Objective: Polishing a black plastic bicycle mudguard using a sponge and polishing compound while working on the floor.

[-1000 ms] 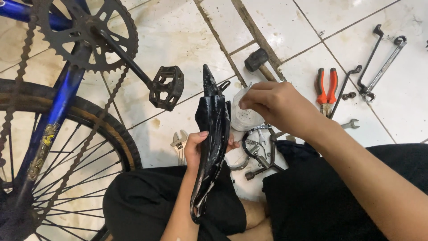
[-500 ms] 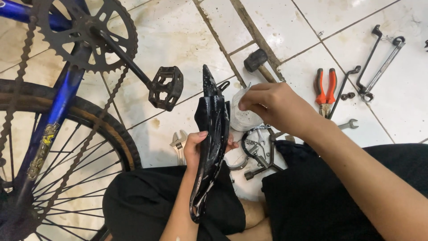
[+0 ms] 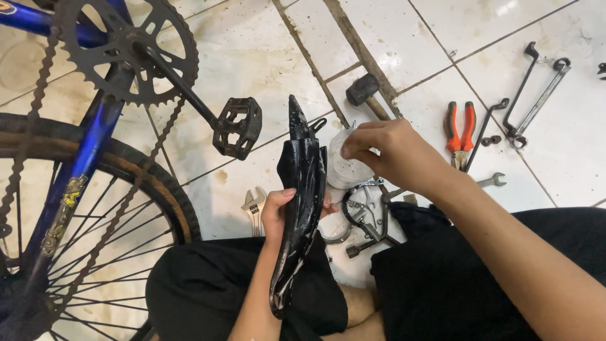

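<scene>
My left hand (image 3: 282,213) grips a long black bicycle saddle (image 3: 300,189), held on edge with its narrow nose pointing away from me. It looks wet and shiny. My right hand (image 3: 392,151) reaches over a round whitish container (image 3: 346,169) standing on the floor just right of the saddle, fingertips bunched at its rim. Whether the fingers pinch anything is hidden. Both hands are above my lap, between my black-clothed legs.
A blue bicycle (image 3: 76,164) with chainring (image 3: 129,47), chain, pedal (image 3: 237,126) and rear wheel fills the left. On the tiles lie a mallet (image 3: 365,91), orange-handled pliers (image 3: 458,132), metal rods (image 3: 530,95), small wrenches (image 3: 254,205) and brake parts (image 3: 366,218).
</scene>
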